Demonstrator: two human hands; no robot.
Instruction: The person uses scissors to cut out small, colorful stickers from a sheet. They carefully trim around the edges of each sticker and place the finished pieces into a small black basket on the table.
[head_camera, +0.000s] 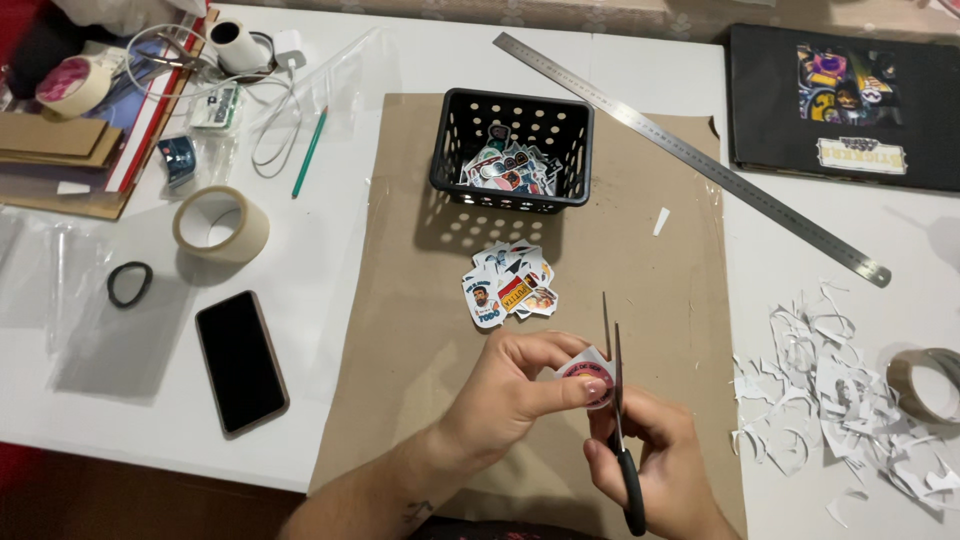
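Down at the near edge of the brown paper sheet (400, 330), my left hand (510, 385) pinched a small round pink sticker (588, 372) between thumb and fingers. My right hand (650, 455) gripped the black-handled scissors (618, 400), blades parted around the sticker's edge. Just beyond lay a pile of cut stickers (510, 285), then a black basket (455, 130). White paper scraps (830, 390) littered the tabletop (310, 260) to the right.
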